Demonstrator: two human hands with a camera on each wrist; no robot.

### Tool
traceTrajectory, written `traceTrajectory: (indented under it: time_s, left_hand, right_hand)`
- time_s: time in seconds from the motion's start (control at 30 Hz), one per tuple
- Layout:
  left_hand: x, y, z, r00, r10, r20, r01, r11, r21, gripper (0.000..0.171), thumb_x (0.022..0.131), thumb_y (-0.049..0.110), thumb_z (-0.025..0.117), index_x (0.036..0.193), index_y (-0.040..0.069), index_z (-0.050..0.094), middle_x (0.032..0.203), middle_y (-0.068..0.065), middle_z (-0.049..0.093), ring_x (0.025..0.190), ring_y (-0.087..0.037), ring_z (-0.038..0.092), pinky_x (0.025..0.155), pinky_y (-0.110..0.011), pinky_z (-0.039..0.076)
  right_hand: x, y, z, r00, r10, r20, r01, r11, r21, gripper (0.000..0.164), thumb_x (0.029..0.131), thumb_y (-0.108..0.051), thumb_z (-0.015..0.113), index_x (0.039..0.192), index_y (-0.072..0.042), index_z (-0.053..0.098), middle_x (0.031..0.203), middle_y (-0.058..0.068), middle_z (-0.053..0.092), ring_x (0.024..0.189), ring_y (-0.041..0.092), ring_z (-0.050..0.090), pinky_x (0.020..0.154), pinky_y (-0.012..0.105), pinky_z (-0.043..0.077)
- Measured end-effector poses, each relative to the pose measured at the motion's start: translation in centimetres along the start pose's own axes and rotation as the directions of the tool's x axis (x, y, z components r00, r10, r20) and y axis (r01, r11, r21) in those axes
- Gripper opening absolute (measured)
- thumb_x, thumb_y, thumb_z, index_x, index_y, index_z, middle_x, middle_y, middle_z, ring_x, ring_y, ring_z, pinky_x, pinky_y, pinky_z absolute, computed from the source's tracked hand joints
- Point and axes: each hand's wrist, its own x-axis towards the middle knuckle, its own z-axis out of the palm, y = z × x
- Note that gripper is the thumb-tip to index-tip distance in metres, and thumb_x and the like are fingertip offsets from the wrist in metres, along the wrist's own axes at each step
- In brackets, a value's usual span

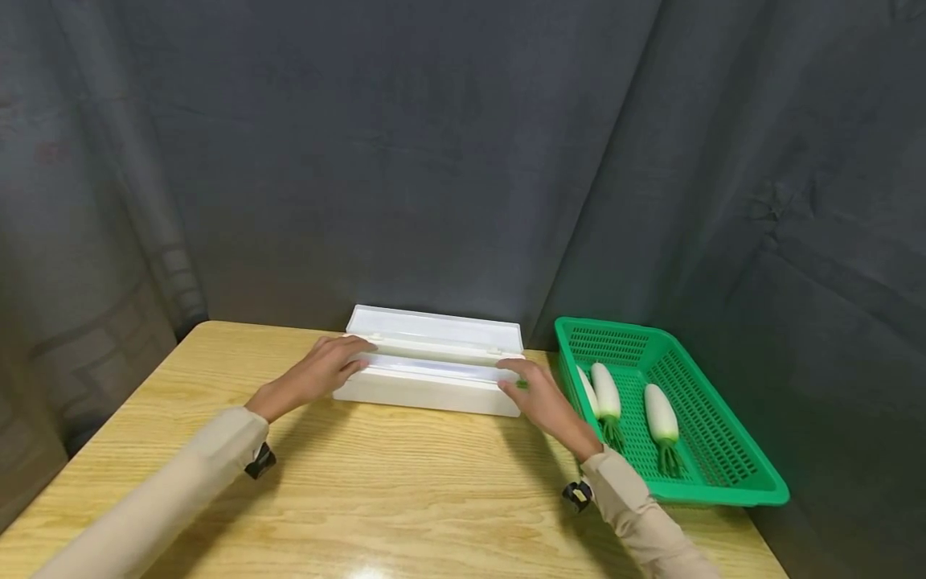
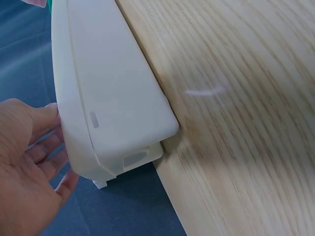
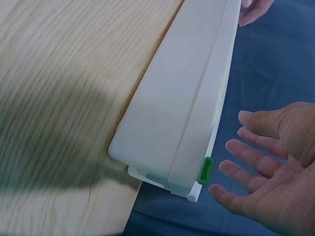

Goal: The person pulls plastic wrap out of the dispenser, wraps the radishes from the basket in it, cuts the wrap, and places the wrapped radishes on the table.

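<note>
A long white cling film dispenser (image 1: 427, 394) lies at the table's far side, its lid (image 1: 437, 325) raised at the back and a shiny pale roll (image 1: 434, 368) visible inside. My left hand (image 1: 323, 374) is at its left end, thumb and fingers spread around the upper edge. In the left wrist view, the thumb tip touches that edge of the dispenser (image 2: 118, 83) while the fingers are partly behind it. At the other end, my right hand (image 1: 538, 398) has its fingers spread; the right wrist view shows them beside a small green slider (image 3: 204, 170), holding nothing.
To the right stands a green plastic basket (image 1: 723, 492) containing three white radishes (image 1: 660, 414) with green stalks, one partly hidden by the rim. A dark grey curtain (image 1: 405, 161) hangs behind the wooden table (image 1: 405, 482).
</note>
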Motion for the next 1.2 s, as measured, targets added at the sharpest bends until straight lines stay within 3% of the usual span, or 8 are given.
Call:
traceTrajectory:
  time_s: [0.2,0.47,0.67,0.87,1.2]
  left_hand:
    - [0.3,-0.1,0.1,1.000,-0.011,0.002,0.011,0.999,-0.041,0.028,0.101,0.007,0.068,0.128,0.000,0.071,0.131,-0.020,0.070,0.126,-0.043,0.062,0.102,-0.064,0.042]
    - [0.8,-0.3,0.1,0.998,-0.069,0.013,0.070,0.992,-0.110,0.020,0.100,0.009,0.070,0.118,0.003,0.077,0.113,-0.010,0.077,0.105,-0.031,0.071,0.093,-0.053,0.041]
    - [1.1,-0.2,-0.1,0.992,-0.121,0.032,0.123,0.988,-0.091,0.016,0.099,0.013,0.072,0.111,0.006,0.080,0.104,-0.004,0.078,0.100,-0.027,0.071,0.090,-0.051,0.047]
    - [1.6,0.0,-0.6,0.983,-0.166,0.074,0.173,0.980,-0.095,0.014,0.099,0.016,0.073,0.106,0.008,0.082,0.098,-0.003,0.079,0.086,-0.018,0.070,0.081,-0.044,0.051]
    - [2.0,0.1,-1.0,0.962,-0.224,0.158,0.245,0.961,-0.131,0.015,0.100,0.019,0.072,0.103,0.007,0.082,0.096,-0.004,0.080,0.079,-0.015,0.063,0.081,-0.043,0.048]
  right_hand:
    - [0.3,-0.1,0.5,1.000,-0.001,0.005,0.001,1.000,0.001,0.034,0.101,-0.004,0.068,0.133,0.005,0.066,0.139,0.024,0.065,0.132,0.042,0.059,0.108,0.057,0.048]
    - [0.7,0.0,1.2,1.000,-0.005,-0.001,0.005,1.000,-0.004,0.031,0.100,-0.003,0.069,0.129,0.006,0.068,0.131,0.023,0.069,0.125,0.041,0.063,0.104,0.055,0.052]
    - [1.0,0.4,1.9,0.999,-0.021,-0.025,0.021,1.000,-0.009,0.028,0.098,0.000,0.070,0.125,0.008,0.069,0.122,0.023,0.071,0.113,0.041,0.066,0.098,0.055,0.054]
    - [1.4,0.7,2.2,0.998,-0.053,-0.024,0.052,0.997,-0.057,0.027,0.097,-0.001,0.071,0.123,0.009,0.069,0.115,0.024,0.071,0.105,0.038,0.068,0.092,0.052,0.056]
    - [2.3,1.0,2.5,0.998,-0.053,-0.023,0.050,0.995,-0.087,0.006,0.097,-0.001,0.072,0.100,0.000,0.076,0.097,0.012,0.073,0.089,0.023,0.067,0.080,0.038,0.056]
